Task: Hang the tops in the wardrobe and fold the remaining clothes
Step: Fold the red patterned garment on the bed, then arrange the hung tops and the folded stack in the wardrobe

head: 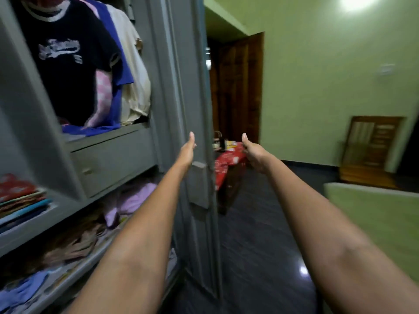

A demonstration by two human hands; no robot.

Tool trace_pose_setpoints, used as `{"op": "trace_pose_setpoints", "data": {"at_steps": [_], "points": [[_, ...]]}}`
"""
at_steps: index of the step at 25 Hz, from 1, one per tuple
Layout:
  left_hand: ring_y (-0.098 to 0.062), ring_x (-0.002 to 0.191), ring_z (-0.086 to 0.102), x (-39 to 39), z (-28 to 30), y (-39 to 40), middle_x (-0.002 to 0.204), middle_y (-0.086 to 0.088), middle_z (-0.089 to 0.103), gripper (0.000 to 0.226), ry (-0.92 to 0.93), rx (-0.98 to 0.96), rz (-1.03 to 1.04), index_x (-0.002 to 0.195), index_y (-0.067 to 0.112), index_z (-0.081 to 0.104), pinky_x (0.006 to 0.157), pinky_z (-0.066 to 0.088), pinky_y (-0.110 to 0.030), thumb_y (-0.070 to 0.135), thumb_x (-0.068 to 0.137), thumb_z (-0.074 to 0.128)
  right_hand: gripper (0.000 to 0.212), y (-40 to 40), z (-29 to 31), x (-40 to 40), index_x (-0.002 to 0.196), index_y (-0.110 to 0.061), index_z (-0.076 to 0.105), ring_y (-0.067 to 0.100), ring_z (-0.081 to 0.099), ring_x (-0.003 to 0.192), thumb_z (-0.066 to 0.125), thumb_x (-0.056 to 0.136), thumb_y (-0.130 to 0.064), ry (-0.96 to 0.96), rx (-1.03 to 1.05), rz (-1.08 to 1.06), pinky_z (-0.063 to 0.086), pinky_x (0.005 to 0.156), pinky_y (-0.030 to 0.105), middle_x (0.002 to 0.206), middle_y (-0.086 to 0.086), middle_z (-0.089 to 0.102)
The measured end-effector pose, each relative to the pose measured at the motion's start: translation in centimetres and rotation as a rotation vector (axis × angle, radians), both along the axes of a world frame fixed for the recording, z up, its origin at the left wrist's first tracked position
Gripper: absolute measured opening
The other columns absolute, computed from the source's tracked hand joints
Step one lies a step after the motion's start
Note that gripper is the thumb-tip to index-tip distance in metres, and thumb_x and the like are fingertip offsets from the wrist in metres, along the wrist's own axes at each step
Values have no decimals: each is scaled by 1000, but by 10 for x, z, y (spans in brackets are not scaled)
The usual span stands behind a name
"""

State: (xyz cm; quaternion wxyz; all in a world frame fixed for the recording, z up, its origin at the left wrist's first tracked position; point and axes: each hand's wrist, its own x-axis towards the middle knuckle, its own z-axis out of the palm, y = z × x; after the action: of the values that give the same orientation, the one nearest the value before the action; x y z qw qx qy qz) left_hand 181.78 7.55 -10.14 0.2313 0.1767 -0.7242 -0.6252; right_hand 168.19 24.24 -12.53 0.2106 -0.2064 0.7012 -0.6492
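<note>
Wardrobe point(113, 159), grey and standing open, serves as the landmark for the whole blurred view. Inside its upper compartment hang the tops point(74, 64): a dark navy printed shirt in front, with pink, blue and cream ones behind it. Folded clothes point(20, 200) are stacked on a shelf below and to the left of them, and looser garments lie on the shelves beneath. Both bare arms reach forward. The left hand point(187, 150) has straight fingers, holds nothing, and lies against or just in front of the wardrobe's open door point(192, 87); contact is unclear. The right hand point(252, 152), beyond the door's edge on the room side, is empty, thumb raised and fingers loosely curled. A red cloth-covered table point(226, 164) stands just past the door. If the door is swung shut, hanging hems near the compartment's edge could probably catch, or fingers get pinched at the door edge.
</note>
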Motion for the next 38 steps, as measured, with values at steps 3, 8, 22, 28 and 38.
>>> {"op": "trace_pose_setpoints", "data": {"at_steps": [3,8,22,28,38], "points": [[-18,125,48,-40,-8,76,140,-4,48,64,4,34,-185,147,6,29,97,35,-27,50,101,23,75,99,8,30,150,-10,22,19,22,143,25,96,-62,-26,59,-235,16,114,38,154,5,26],[-19,144,22,-82,-22,200,155,-8,28,68,-33,-9,-486,150,10,21,116,14,-39,55,99,18,77,252,-17,45,152,-12,15,24,13,146,28,95,-63,-47,123,-588,10,117,41,159,7,13],[-24,145,17,-122,-19,395,157,-6,21,73,-15,-35,-819,152,17,12,116,15,-43,63,96,14,75,464,-17,83,152,-14,14,31,13,145,23,96,-62,-113,194,-960,13,116,47,160,9,9],[-24,146,16,-122,-16,380,157,-5,22,73,-1,-39,-735,152,17,13,118,12,-45,63,96,13,76,453,-15,66,152,-16,13,32,12,145,24,95,-64,-117,174,-906,12,116,47,159,10,9],[-24,141,29,-85,-5,242,149,-11,38,71,51,-89,-398,150,10,24,117,16,-41,58,98,17,80,322,-15,36,152,-14,15,30,14,146,27,93,-67,-97,153,-554,13,117,45,159,8,11]]}}
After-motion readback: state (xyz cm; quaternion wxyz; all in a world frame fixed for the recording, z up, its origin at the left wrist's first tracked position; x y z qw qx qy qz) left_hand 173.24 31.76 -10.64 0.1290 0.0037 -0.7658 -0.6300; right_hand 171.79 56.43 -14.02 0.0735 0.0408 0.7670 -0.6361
